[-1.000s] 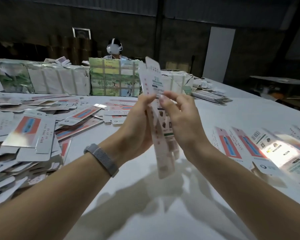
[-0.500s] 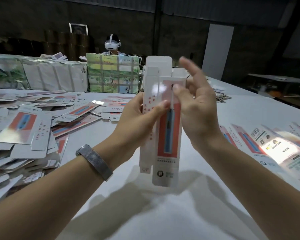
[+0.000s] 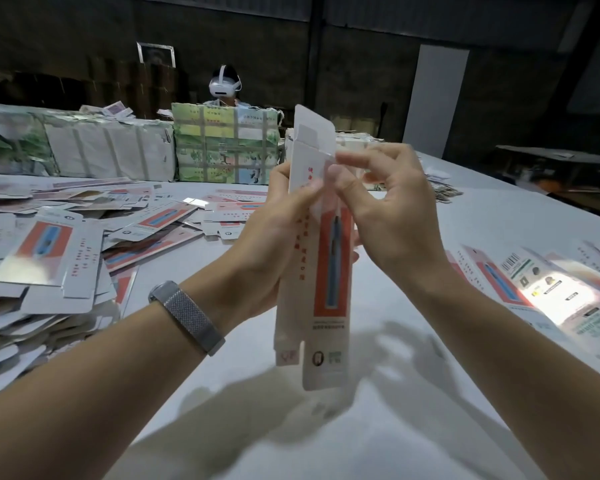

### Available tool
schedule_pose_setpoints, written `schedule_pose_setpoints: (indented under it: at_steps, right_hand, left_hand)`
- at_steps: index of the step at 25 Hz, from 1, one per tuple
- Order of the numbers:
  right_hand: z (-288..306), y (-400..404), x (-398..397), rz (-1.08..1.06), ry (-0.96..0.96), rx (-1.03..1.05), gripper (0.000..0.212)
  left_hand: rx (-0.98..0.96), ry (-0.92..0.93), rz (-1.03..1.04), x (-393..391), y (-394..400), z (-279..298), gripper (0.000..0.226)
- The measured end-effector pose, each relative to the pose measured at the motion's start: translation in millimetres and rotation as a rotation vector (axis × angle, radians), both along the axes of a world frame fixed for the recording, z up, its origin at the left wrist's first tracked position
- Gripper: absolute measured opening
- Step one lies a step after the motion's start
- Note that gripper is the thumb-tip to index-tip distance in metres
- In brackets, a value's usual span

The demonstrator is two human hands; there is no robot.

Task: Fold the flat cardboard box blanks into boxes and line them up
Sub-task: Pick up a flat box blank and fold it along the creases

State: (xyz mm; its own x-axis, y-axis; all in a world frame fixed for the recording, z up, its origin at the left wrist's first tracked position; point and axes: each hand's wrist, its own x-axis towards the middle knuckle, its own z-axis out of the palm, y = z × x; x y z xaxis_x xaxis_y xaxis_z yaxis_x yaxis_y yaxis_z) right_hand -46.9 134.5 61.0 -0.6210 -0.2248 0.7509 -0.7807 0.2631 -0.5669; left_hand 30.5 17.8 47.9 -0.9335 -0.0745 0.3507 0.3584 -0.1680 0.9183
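A long, narrow white box (image 3: pixel 326 306) with a red panel and a blue pen picture stands upright above the white table (image 3: pixel 326 427), opened into a tube with its end flaps loose. My left hand (image 3: pixel 271 244) grips its left side, thumb on the front. My right hand (image 3: pixel 385 209) pinches the upper right edge near the top flap with thumb and curled fingers. A heap of flat blanks (image 3: pixel 49 258) lies at the left. Finished boxes (image 3: pixel 548 289) lie in a row at the right.
Wrapped bundles (image 3: pixel 222 147) stand in a row along the table's far side. A person in a white headset (image 3: pixel 224 84) sits behind them. More loose blanks (image 3: pixel 440 192) lie at the far right. A dark bench (image 3: pixel 561 161) stands beyond the table's right edge.
The flat blank was turned face-on and popped open into a tube. My right hand, spread open half a second ago, has curled and now pinches the upper edge.
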Motion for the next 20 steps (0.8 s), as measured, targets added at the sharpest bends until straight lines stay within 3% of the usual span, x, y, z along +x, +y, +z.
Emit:
schedule_pose_setpoints:
  at_steps: [2, 4, 11, 20]
  right_hand:
    - [3.5, 1.0, 0.0, -0.001, -0.048, 0.033, 0.015]
    - [9.7, 3.2, -2.0, 0.032, -0.127, 0.054, 0.016]
    - [25.1, 14.5, -6.7, 0.094, -0.202, 0.227, 0.032]
    - [29.7, 12.8, 4.6, 0.294, -0.386, -0.077, 0.036]
  left_hand:
    - [-0.048, -0.053, -0.009, 1.6, -0.1, -1.5, 0.059]
    - [-0.089, -0.087, -0.004, 4.0, 1.6, -3.8, 0.072]
    - [-0.103, -0.091, -0.027, 1.6, -1.6, -5.3, 0.072]
    - [-0.130, -0.113, -0.127, 0.9, 2.1, -7.5, 0.085]
